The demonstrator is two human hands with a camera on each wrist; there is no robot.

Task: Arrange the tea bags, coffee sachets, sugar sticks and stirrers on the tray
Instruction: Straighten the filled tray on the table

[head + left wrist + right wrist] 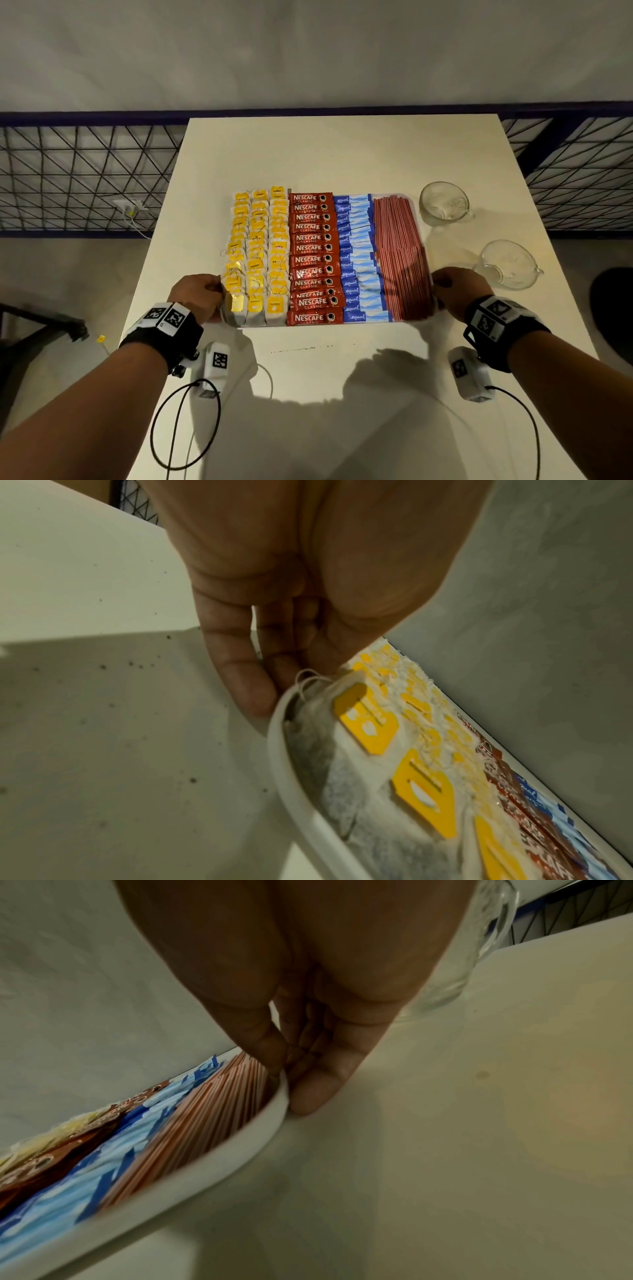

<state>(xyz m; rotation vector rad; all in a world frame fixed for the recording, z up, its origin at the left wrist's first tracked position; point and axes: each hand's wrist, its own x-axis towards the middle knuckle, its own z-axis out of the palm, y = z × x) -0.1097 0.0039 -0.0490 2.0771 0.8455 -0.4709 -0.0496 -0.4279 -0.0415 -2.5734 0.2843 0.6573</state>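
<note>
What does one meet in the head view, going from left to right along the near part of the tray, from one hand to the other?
left hand → tea bags → coffee sachets → blue sugar sticks → red stirrers → right hand → nearer glass cup

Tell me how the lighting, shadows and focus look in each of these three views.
Head view: light from behind throws the arms' dark shadows onto the table below the tray; edges bend from the wide lens. Left wrist view: dim and soft, the nearest tea bags fairly clear, farther rows blurred, left hand shadowed. Right wrist view: dim, right hand and stirrers blurred.
</note>
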